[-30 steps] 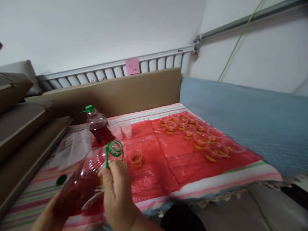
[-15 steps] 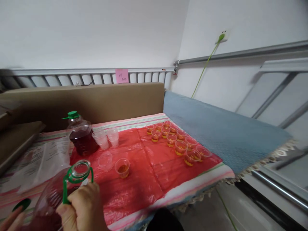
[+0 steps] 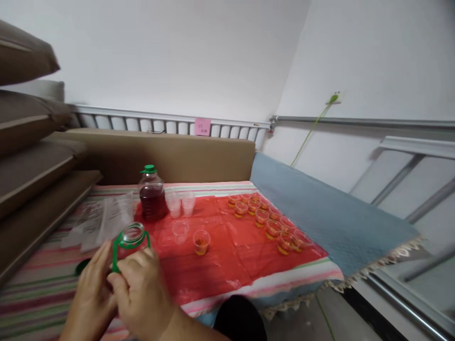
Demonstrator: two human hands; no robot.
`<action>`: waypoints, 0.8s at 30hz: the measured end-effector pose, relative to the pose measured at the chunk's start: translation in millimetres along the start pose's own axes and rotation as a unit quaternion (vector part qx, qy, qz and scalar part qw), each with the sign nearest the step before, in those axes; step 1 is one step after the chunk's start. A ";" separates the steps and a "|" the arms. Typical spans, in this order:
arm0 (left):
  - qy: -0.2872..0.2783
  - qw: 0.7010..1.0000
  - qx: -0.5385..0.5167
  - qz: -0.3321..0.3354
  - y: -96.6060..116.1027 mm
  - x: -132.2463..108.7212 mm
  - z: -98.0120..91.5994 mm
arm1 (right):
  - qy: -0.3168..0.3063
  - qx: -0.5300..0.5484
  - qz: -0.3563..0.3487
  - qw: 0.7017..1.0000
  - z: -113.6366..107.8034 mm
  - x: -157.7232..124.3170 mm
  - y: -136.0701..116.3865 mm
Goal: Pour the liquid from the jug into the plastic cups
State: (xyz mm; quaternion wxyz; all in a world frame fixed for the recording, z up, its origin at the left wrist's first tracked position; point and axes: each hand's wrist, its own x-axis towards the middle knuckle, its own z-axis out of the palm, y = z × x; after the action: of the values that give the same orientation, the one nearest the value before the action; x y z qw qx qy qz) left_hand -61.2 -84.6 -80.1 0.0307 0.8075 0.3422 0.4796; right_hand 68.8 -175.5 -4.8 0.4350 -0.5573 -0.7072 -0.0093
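Note:
An uncapped clear plastic jug with a green handle ring [image 3: 130, 241] stands low in front of me, most of its body hidden behind my hands. My right hand [image 3: 144, 289] is closed around its green handle. Against the jug's left side, my left hand [image 3: 93, 286] presses with its fingers lying along the wall. A dark green cap [image 3: 82, 266] lies beside my left fingers, partly covered. To the right are an empty clear cup [image 3: 180, 231] and a cup with a little amber liquid [image 3: 201, 243]. Several more cups of amber liquid [image 3: 262, 217] stand grouped farther right.
A second jug [image 3: 152, 201], capped green and holding dark red liquid, stands behind. Beside it are two stacks of clear cups [image 3: 188, 203]. A plastic bag [image 3: 115, 220] lies left on the striped cloth. Red plastic sheeting [image 3: 227, 265] is under the cups; brown cushions [image 3: 33, 163] pile up left.
My left hand has let go of the dark green cap and come onto the jug's side. My right hand stays on the handle. The view has shifted left.

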 end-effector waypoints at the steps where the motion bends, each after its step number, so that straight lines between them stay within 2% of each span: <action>1: 0.001 1.000 -0.002 -0.001 -0.7 -0.1 -1.3 | 0.002 0.005 -0.010 1.000 -3.1 2.6 -3.8; 4: 0.003 1.000 -0.002 -0.024 -1.4 0.3 -7.0 | 0.048 0.037 -0.023 0.998 -16.8 5.2 -4.8; 6: 0.003 0.998 0.007 -0.054 -0.8 1.7 -11.1 | 0.084 0.044 -0.004 0.995 -28.4 0.3 12.0; 8: 0.000 0.997 0.008 -0.074 0.5 3.4 -14.3 | 0.104 0.011 0.051 0.993 -39.1 -9.9 46.0; 11: 0.001 0.997 0.006 -0.081 2.3 5.3 -15.7 | 0.108 -0.071 0.211 0.969 -48.7 -31.8 114.1; 13: 0.008 0.997 0.007 -0.075 2.1 5.9 -14.0 | 0.075 -0.111 0.312 0.940 -49.7 -47.4 153.8; 15: 0.016 0.998 0.008 -0.068 -0.1 6.0 -11.0 | 0.050 -0.121 0.354 0.926 -46.6 -60.7 179.1; 18: 0.018 0.998 0.005 -0.066 -5.8 6.1 -6.3 | 0.043 -0.119 0.355 0.926 -36.3 -73.2 191.9; 21: 0.014 0.998 0.005 -0.060 -9.0 7.2 -5.7 | 0.046 -0.111 0.338 0.934 -26.1 -78.1 191.2; 24: 0.011 0.997 -0.004 -0.072 -5.5 10.1 -9.7 | 0.054 -0.106 0.321 0.939 -25.4 -80.4 193.8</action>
State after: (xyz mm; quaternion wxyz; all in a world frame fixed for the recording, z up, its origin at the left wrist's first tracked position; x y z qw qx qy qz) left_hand -68.8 -77.2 -69.3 0.0648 0.7752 0.3983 0.4861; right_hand 238.6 -177.5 -130.7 0.3911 -0.7963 -0.4606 0.0262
